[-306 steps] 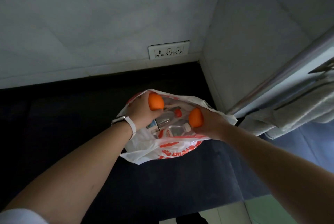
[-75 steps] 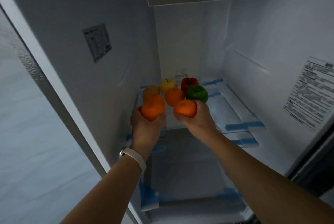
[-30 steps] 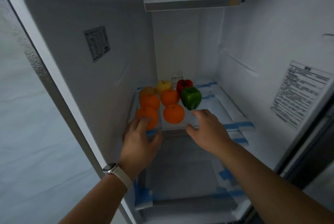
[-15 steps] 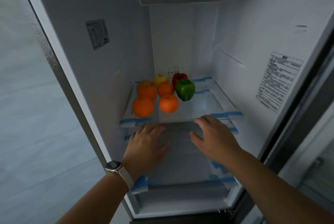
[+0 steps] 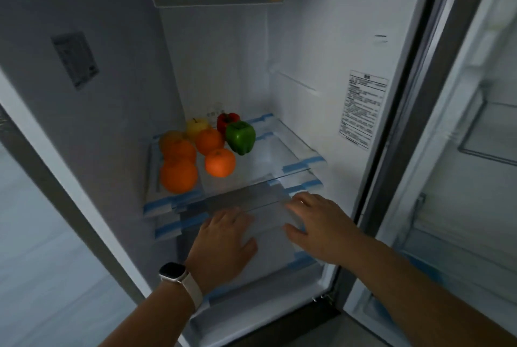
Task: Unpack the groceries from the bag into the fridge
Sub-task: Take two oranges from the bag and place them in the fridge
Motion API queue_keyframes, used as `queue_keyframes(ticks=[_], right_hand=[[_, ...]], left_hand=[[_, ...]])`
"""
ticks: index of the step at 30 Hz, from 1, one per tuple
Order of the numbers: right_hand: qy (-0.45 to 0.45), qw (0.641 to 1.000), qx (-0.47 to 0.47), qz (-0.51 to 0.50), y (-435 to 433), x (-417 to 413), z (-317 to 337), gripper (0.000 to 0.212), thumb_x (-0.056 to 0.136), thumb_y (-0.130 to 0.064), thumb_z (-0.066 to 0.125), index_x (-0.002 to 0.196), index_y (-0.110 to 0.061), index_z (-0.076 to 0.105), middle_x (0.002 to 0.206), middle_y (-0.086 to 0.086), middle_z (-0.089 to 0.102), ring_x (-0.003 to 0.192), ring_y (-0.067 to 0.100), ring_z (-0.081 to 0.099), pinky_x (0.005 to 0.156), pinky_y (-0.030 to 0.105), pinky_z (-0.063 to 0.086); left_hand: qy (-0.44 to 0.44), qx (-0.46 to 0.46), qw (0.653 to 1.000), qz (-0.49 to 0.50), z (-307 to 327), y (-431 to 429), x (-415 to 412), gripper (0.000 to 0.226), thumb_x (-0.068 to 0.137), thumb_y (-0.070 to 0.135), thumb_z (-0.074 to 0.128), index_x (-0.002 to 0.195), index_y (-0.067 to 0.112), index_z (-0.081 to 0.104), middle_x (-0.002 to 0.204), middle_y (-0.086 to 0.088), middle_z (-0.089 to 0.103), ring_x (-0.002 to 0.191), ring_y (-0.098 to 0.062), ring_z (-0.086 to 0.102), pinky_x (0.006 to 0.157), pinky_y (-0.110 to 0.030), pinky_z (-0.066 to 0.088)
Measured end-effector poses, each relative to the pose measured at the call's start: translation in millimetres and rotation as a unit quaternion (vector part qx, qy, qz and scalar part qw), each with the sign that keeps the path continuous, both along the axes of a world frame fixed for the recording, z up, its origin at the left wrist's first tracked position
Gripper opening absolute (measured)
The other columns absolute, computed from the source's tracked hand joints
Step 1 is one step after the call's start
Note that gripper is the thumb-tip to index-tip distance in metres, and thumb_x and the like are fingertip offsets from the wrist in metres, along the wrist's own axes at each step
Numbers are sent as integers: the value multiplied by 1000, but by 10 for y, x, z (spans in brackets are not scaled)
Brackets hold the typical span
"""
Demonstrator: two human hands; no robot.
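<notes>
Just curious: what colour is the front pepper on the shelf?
The front pepper is green, clearest in the head view.

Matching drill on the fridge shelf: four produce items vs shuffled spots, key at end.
1 green pepper
2 red pepper
3 yellow apple
4 largest orange

A back row, behind the green pepper
B front left of the glass shelf
C right end of the group
D back row, left of the red pepper

Pairs: 1-C, 2-A, 3-D, 4-B
</notes>
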State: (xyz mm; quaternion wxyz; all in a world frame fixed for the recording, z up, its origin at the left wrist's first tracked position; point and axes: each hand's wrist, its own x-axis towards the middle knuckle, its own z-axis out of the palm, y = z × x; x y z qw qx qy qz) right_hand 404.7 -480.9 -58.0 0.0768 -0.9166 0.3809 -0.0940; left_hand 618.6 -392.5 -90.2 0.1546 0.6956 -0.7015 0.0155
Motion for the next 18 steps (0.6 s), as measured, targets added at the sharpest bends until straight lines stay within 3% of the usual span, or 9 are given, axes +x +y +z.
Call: queue_keyframes(ticks=[2, 6, 10, 15, 18], right_hand=[[12, 1000, 4, -16, 76, 2, -2, 50, 95, -52, 42, 131, -19, 51, 126, -3, 49, 113, 18, 48, 93, 34, 41], [9, 998, 9, -65, 315, 30, -41, 62, 86, -61, 28, 127, -21, 54, 121, -4, 53, 106, 17, 52, 87, 33, 43], [-1, 992, 12, -126, 617, -38, -90, 63, 87, -60, 30, 127, -20, 58, 123, 0, 57, 107, 21, 56, 90, 40, 49], [17, 971, 31, -238, 1201, -227, -191, 57, 86, -57, 35, 124, -22, 59, 123, 1, 60, 109, 25, 58, 92, 44, 49], [20, 953, 44, -301, 1533, -461, -209, 56, 85, -58, 38, 123, -23, 60, 121, -1, 61, 108, 22, 60, 91, 40, 51]], left_hand=[[15, 7, 999, -28, 9, 16, 28, 60, 78, 55, 38, 123, 22, 60, 127, -4, 60, 114, -29, 58, 94, -46, 46], [13, 31, 995, -91, 13, 54, 153, 68, 79, 62, 27, 135, 30, 50, 140, 2, 49, 127, -21, 45, 106, -39, 35], [9, 16, 983, -181, -80, 56, 185, 60, 86, 59, 34, 135, 29, 51, 138, 0, 52, 124, -21, 49, 103, -40, 40], [38, -17, 955, -293, -204, 70, -50, 47, 84, 48, 47, 117, 21, 65, 117, -4, 65, 106, -24, 62, 90, -37, 49], [74, 7, 935, -347, -254, 85, -321, 48, 88, 50, 45, 120, 20, 64, 121, -4, 63, 111, -24, 58, 94, -39, 47]])
